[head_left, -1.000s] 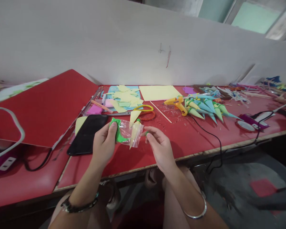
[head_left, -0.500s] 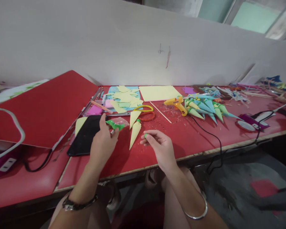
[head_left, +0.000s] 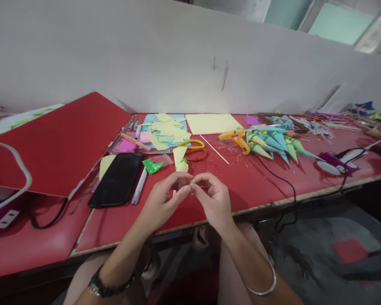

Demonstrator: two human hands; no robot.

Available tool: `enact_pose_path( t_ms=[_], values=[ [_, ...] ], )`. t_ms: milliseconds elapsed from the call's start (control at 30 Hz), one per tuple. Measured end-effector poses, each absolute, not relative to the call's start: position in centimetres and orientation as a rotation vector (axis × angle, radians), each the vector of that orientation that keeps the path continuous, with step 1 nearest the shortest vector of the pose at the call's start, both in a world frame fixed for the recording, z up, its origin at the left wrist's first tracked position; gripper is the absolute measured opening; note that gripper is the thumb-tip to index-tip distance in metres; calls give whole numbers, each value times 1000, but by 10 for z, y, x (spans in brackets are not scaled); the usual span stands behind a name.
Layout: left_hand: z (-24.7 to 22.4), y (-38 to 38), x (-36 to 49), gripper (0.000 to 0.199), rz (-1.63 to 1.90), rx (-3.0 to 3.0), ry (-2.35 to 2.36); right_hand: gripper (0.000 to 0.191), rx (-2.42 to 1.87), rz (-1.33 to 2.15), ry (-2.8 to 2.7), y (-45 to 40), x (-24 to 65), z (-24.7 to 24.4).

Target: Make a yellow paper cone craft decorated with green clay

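Between the fingertips of both hands sits a small green piece of clay (head_left: 192,183), mostly covered by the fingers. My left hand (head_left: 167,197) pinches it from one side and my right hand (head_left: 212,199) from the other. Just behind the hands lie yellow paper cones (head_left: 179,156) with a bit of green on them; the nearer cone is partly hidden by my left hand. To the left, a clear packet of green clay (head_left: 153,166) rests by a white pen (head_left: 139,186) and a black phone (head_left: 117,180).
Scissors with yellow and red handles (head_left: 192,145) lie behind the cones. A yellow glue gun (head_left: 236,137) with a black cord stands near a pile of finished blue and yellow cones (head_left: 277,144). Paper scraps (head_left: 169,128) and a yellow sheet (head_left: 212,123) are by the wall. Another person's hand shows far right.
My left hand has left the green packet and moved right to meet my right hand at the green piece. The packet now lies on the table, with the white pen uncovered.
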State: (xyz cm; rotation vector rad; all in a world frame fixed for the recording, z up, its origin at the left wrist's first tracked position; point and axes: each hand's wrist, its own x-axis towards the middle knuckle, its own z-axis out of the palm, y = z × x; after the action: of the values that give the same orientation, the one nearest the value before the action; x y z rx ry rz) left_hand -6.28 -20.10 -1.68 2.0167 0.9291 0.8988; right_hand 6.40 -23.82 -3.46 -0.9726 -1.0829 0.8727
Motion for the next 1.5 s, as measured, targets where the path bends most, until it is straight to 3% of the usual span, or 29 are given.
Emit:
enact_pose_path(
  t_ms=[367, 733, 1067, 1300, 1500],
  values=[
    [-17, -198, -62, 16, 926, 1398, 902, 17, -1041, 564, -1334, -242, 64, -33],
    [-19, -194, -67, 24, 762, 1544, 876, 19, -1050, 435, -1638, -243, 74, -33],
    [-26, -197, -64, 26, 775, 1186, 791, 17, -1030, 349, -1546, -246, 66, -34],
    [-18, -195, -66, 25, 854, 1021, 799, 8, -1037, 582, -1138, -243, 64, -33],
    [-14, -192, -68, 25, 1017, 1050, 834, 18, -932, 972, -856, -233, 71, -40]
  ],
)
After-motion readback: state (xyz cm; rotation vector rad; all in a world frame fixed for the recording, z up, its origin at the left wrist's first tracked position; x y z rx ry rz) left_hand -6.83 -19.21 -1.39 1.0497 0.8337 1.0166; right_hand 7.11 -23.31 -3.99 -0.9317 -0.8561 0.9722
